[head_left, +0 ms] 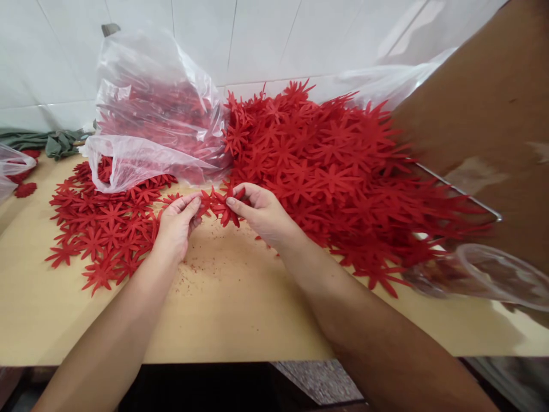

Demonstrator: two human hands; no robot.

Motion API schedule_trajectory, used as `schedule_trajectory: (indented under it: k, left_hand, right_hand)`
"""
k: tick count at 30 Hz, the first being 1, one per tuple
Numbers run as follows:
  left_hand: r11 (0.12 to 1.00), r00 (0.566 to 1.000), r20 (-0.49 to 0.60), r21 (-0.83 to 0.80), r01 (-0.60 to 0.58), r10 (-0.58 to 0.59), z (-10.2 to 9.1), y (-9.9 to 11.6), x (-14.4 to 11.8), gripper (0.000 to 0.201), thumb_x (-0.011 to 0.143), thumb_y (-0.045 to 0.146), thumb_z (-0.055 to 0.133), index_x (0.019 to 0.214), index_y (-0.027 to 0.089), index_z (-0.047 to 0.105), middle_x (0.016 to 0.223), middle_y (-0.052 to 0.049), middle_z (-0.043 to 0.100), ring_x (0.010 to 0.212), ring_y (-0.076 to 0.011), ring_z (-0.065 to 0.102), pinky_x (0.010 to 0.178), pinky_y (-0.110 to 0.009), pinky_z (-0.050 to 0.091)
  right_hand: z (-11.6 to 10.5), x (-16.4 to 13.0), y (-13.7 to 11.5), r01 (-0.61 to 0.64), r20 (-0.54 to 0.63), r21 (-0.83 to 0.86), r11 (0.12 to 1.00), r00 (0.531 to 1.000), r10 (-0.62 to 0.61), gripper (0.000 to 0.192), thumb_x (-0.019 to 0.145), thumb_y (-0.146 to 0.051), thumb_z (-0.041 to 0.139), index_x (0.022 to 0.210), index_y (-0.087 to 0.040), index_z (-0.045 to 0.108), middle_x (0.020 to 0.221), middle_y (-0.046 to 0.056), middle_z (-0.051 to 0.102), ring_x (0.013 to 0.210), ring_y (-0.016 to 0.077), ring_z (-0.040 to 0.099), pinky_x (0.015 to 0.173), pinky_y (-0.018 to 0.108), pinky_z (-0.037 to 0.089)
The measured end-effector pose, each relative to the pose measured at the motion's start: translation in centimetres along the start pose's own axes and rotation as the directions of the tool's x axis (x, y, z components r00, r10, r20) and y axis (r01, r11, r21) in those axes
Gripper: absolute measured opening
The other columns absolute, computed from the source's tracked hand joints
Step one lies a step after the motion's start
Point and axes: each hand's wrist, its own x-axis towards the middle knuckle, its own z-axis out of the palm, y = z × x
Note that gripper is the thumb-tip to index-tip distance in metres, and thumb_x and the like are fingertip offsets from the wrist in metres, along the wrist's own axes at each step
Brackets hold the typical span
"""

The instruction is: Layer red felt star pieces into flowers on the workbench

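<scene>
while both hands meet just in front of the big pile (343,166), i have my left hand (176,224) and right hand (261,213) pinched on one flower (219,207); separating it looks underway, needing a gentle pull apart

Hidden and cut off

At nine o'clock a clear bag (12,166) is cropped; the plastic bag (150,120) at eleven veils its red flowers (163,114).
</scene>
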Motion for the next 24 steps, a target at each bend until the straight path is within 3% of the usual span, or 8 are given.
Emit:
schedule_trajectory:
  k: [4, 7, 12, 15, 18, 20, 24]
  left_hand:
    - [0.999, 1.000, -0.003, -0.030, -0.018, 0.018, -0.4, 0.1, 0.4, 0.019, 0.060, 0.025, 0.070, 0.073, 0.016, 0.059, 0.060, 0.005, 0.057, 0.054, -0.0036, 0.051, 0.053, -0.016, 0.040]
    - [0.999, 1.000, -0.008, -0.036, -0.012, 0.012, -0.6, 0.3, 0.5, 0.019, 0.063, 0.024, 0.069, 0.075, 0.015, 0.057, 0.063, 0.004, 0.059, 0.056, -0.0042, 0.055, 0.056, -0.017, 0.042]
    - [0.998, 0.976, 0.211, 0.023, 0.053, -0.057, 0.1, 0.5, -0.7, 0.042, 0.068, 0.023, 0.065, 0.108, 0.023, 0.054, 0.100, -0.006, 0.064, 0.090, -0.0156, 0.062, 0.076, -0.029, 0.047]
    - [0.980, 0.969, 0.247, 0.198, -0.032, -0.018, 0.7, 0.1, -1.3, 0.035, 0.067, 0.017, 0.065, 0.102, 0.022, 0.060, 0.104, -0.007, 0.063, 0.096, -0.0157, 0.059, 0.081, -0.028, 0.045]
    - [0.937, 0.965, 0.256, 0.321, -0.137, 0.053, 0.7, -0.2, -1.1, 0.014, 0.071, 0.020, 0.060, 0.084, 0.016, 0.065, 0.088, -0.007, 0.067, 0.077, -0.0118, 0.062, 0.076, -0.026, 0.045]
    - [0.932, 0.966, 0.249, 0.331, -0.146, 0.063, 0.5, -0.1, -0.8, 0.016, 0.073, 0.026, 0.058, 0.083, 0.015, 0.065, 0.082, -0.006, 0.068, 0.068, -0.0103, 0.060, 0.070, -0.025, 0.045]
    - [0.943, 0.972, 0.223, 0.302, -0.140, 0.073, 0.4, -0.1, -0.6, 0.028, 0.068, 0.029, 0.064, 0.093, 0.017, 0.063, 0.091, -0.005, 0.067, 0.072, -0.0100, 0.060, 0.071, -0.024, 0.044]
  right_hand:
    - [-0.8, 0.3, 0.0, 0.017, -0.046, -0.006, 1.000, 0.999, -0.017, 0.032, 0.064, -0.043, 0.066, 0.069, -0.019, 0.046, 0.057, -0.006, 0.048, 0.047, 0.0045, 0.044, 0.045, 0.019, 0.039]
    - [-2.4, 1.0, 0.4, 0.067, -0.175, -0.012, 0.998, 0.982, -0.068, 0.027, 0.065, -0.039, 0.065, 0.069, -0.020, 0.046, 0.057, -0.006, 0.046, 0.046, 0.0054, 0.045, 0.045, 0.020, 0.040]
    - [-6.3, 2.4, 1.7, 0.170, -0.438, -0.170, 0.971, 0.869, -0.229, 0.024, 0.070, -0.033, 0.058, 0.090, -0.022, 0.052, 0.072, -0.001, 0.056, 0.057, 0.0110, 0.055, 0.050, 0.026, 0.046]
    - [-7.0, 2.8, 2.1, 0.184, -0.480, -0.268, 0.946, 0.826, -0.297, 0.024, 0.070, -0.029, 0.057, 0.092, -0.022, 0.053, 0.075, 0.001, 0.058, 0.059, 0.0122, 0.056, 0.052, 0.028, 0.046]
    - [-5.9, 2.6, 1.9, 0.182, -0.441, -0.296, 0.938, 0.845, -0.303, 0.014, 0.070, -0.030, 0.057, 0.080, -0.021, 0.054, 0.067, 0.000, 0.057, 0.056, 0.0119, 0.054, 0.052, 0.028, 0.045]
    - [-4.4, 2.1, 1.3, 0.166, -0.384, -0.308, 0.937, 0.879, -0.283, 0.011, 0.070, -0.031, 0.057, 0.073, -0.020, 0.054, 0.061, -0.001, 0.055, 0.053, 0.0112, 0.051, 0.051, 0.027, 0.044]
    - [-1.5, 0.7, 0.4, 0.135, -0.177, -0.306, 0.943, 0.965, -0.195, 0.018, 0.075, -0.032, 0.053, 0.066, -0.018, 0.056, 0.058, 0.000, 0.057, 0.054, 0.0109, 0.051, 0.053, 0.025, 0.043]
